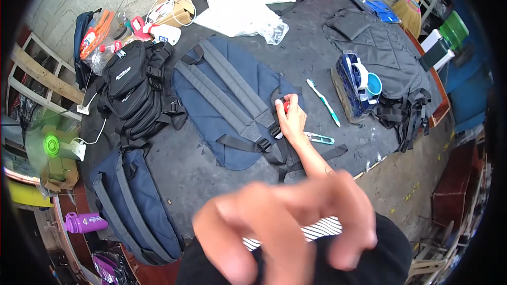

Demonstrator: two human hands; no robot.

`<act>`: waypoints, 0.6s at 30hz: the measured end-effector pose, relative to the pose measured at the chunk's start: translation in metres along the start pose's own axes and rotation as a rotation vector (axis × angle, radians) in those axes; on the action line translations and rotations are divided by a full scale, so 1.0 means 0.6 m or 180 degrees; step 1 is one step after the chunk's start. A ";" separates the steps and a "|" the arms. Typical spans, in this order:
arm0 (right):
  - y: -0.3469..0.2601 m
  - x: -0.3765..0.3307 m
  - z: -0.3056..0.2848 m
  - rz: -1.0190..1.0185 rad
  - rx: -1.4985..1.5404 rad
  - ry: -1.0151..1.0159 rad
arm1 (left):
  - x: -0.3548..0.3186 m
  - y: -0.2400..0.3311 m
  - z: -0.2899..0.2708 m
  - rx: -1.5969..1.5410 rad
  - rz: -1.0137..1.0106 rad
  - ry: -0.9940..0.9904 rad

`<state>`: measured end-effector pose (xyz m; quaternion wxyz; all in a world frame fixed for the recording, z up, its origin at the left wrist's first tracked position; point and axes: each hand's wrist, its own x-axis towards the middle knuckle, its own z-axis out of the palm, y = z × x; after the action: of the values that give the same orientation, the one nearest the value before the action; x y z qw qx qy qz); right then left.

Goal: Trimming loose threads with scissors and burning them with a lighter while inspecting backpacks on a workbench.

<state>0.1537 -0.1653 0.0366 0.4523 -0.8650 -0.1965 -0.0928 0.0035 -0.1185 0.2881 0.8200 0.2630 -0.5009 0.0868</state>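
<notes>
A navy backpack panel (222,63) with two grey padded shoulder straps (232,71) and black buckles lies on the dark table. At its right edge my right hand (292,119) is closed around a small red object (287,106), mostly covered by the fingers. Close to the camera, my left hand (288,211) is large and blurred; its bent fingers hang apart with nothing seen between them. It hides part of my right forearm. A teal-handled tool (319,138), perhaps a small cutter, lies beside my right wrist. Farther right is a white and teal toothbrush (323,103).
A black bag (132,84) and a second navy backpack piece (134,206) lie on the left. A blue holder (351,89) with tape rolls stands right, before a black backpack (385,53). White sheets (237,0) lie at the back; a purple bottle (84,223) is far left.
</notes>
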 end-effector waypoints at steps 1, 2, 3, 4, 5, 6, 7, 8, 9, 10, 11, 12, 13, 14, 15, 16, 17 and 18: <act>-0.007 -0.005 0.007 -0.0003 0.0105 -0.0058 | -0.026 0.007 -0.010 -0.0484 -0.0173 0.0112; -0.003 -0.002 0.005 0.0071 0.0155 -0.0034 | -0.035 -0.006 -0.029 -0.0900 0.0194 0.0367; 0.000 -0.001 -0.004 0.0183 0.0203 -0.0026 | -0.055 0.024 -0.046 -0.0283 -0.0173 0.1056; 0.007 0.001 -0.005 0.0195 0.0197 -0.0008 | -0.074 0.028 -0.082 0.0408 -0.0272 0.1419; 0.017 0.001 -0.002 0.0332 0.0612 0.0102 | -0.104 0.029 -0.111 0.1496 -0.0466 0.2213; 0.033 0.003 -0.005 0.0475 0.1002 0.0243 | -0.145 0.019 -0.150 0.2177 -0.0677 0.2864; 0.037 0.004 -0.005 0.0627 0.1378 0.0311 | -0.196 0.022 -0.176 0.2944 -0.1103 0.3482; 0.041 0.008 -0.007 0.0613 0.1395 0.0288 | -0.248 0.025 -0.198 0.3823 -0.1544 0.3757; 0.047 0.010 -0.011 0.0683 0.1818 0.0410 | -0.281 0.022 -0.203 0.4638 -0.1875 0.3967; 0.052 0.011 -0.015 0.0755 0.2237 0.0545 | -0.314 0.023 -0.207 0.5069 -0.2024 0.3907; 0.039 0.010 -0.025 0.0766 0.2344 0.0522 | -0.341 0.025 -0.210 0.5564 -0.2111 0.3802; 0.020 0.003 -0.031 0.0775 0.2348 0.0510 | -0.364 0.028 -0.212 0.6060 -0.2195 0.3674; -0.007 -0.008 -0.042 0.0707 0.2481 0.0196 | -0.356 0.030 -0.203 0.6632 -0.2393 0.3369; -0.031 -0.019 -0.043 0.0621 0.2633 -0.0143 | -0.364 0.034 -0.206 0.6651 -0.2390 0.3390; -0.045 -0.040 -0.039 0.0303 0.2454 -0.0681 | -0.379 0.042 -0.214 0.6385 -0.2419 0.3492; -0.059 -0.063 -0.034 -0.0017 0.2261 -0.1224 | -0.399 0.050 -0.222 0.6119 -0.2449 0.3602; -0.087 -0.081 -0.045 -0.0232 0.2023 -0.2026 | -0.409 0.058 -0.229 0.6071 -0.2458 0.3565; -0.112 -0.096 -0.053 -0.0457 0.1762 -0.2821 | -0.418 0.071 -0.234 0.6089 -0.2483 0.3610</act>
<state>0.0736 -0.1716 0.0853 0.5298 -0.6538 -0.4448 0.3066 -0.0260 0.0207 0.0349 0.3656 0.8301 0.3186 0.2750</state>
